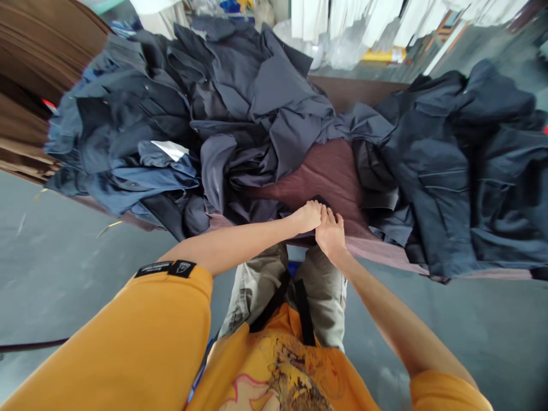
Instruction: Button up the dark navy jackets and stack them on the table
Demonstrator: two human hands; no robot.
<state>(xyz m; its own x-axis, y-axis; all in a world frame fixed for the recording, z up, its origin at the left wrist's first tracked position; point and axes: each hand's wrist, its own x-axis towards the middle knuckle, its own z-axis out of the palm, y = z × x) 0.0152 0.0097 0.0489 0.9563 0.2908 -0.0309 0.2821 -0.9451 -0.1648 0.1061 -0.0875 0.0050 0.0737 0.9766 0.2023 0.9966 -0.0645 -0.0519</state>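
My left hand (307, 217) and my right hand (331, 231) meet at the near edge of the cloth-covered table, their fingers side by side and touching. Both are closed on dark fabric, part of a dark garment (268, 210) that spreads left from them. A dark corner of it pokes out just beyond the fingers. My palms and hands hide most of what lies between the fingertips. Past the hands, a bare patch of the maroon table cover (323, 171) shows.
A large heap of navy garments (240, 80) covers the table's left and middle. More navy clothing (449, 171) is piled at right. Brown fabric (43, 51) hangs or lies folded at far left. White garments (351, 23) hang behind the table.
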